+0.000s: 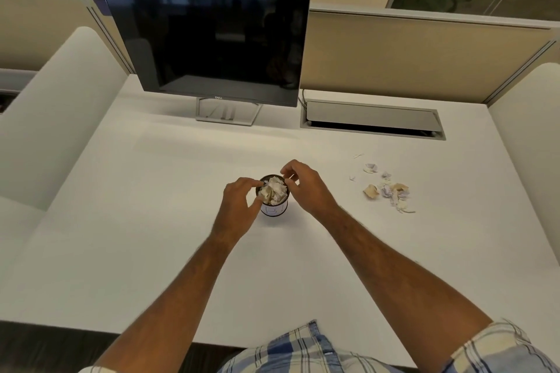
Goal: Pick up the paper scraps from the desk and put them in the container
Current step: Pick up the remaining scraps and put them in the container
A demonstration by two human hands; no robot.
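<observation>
A small round container [274,210] with a dark rim and a white label stands mid-desk, heaped with crumpled paper scraps [274,189]. My left hand [241,203] wraps its left side, thumb against the wall and fingertips at the rim. My right hand [306,186] hovers over the right rim with its fingers pinched on a thin scrap at the container's mouth. A loose pile of paper scraps [388,189] lies on the white desk [151,221] to the right, apart from both hands.
A dark Dell monitor [209,39] on a silver stand sits at the back. A grey cable tray [371,121] is set into the desk at the back right. Beige partitions and white side panels border the desk.
</observation>
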